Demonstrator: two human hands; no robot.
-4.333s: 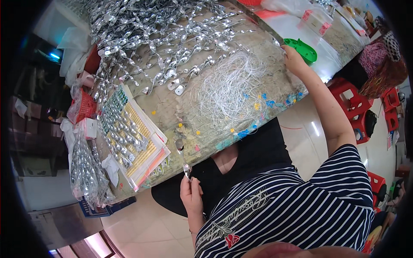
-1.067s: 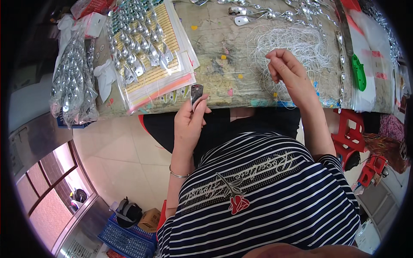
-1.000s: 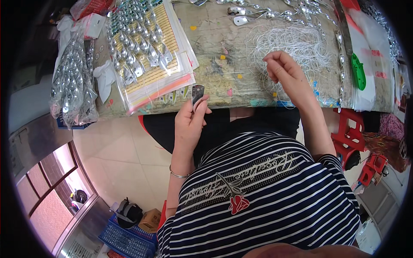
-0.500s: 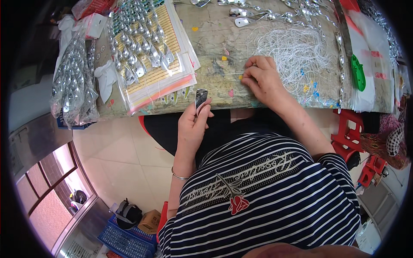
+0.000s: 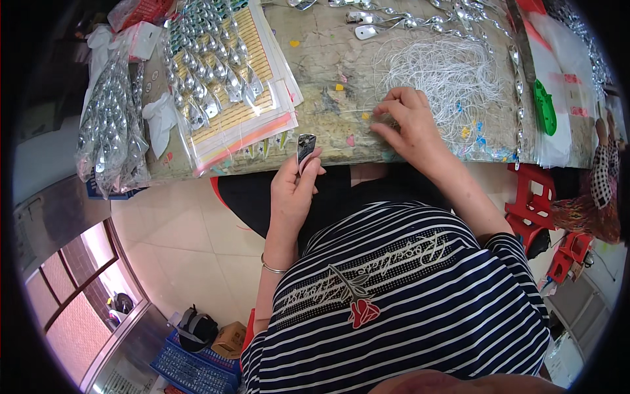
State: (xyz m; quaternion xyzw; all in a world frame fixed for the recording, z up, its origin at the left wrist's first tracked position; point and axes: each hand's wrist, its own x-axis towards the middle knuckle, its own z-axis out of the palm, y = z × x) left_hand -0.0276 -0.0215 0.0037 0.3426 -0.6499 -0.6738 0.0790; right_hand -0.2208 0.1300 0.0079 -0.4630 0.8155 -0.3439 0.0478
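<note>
A small shiny metal strip (image 5: 306,146) stands up out of my left hand (image 5: 293,192), pinched between thumb and fingers just off the table's front edge. My right hand (image 5: 415,130) hovers over the tabletop with thumb and fingers apart, and I see nothing held in it. Right beside its fingers spreads a tangled heap of thin white string (image 5: 453,72), partly covered by the hand. Further back lie several twisted silver metal strips (image 5: 407,25) with flat ends.
At the left, more twisted strips (image 5: 210,72) rest on a stack of printed sheets (image 5: 272,108), next to a plastic-wrapped bundle of strips (image 5: 115,125). A green plastic piece (image 5: 544,108) lies at the right on clear bags. Red stools (image 5: 528,197) stand below the right end.
My right thumb and fingers have parted from a closer pinch, and the hand has shifted slightly right. My left hand keeps the metal strip almost in place.
</note>
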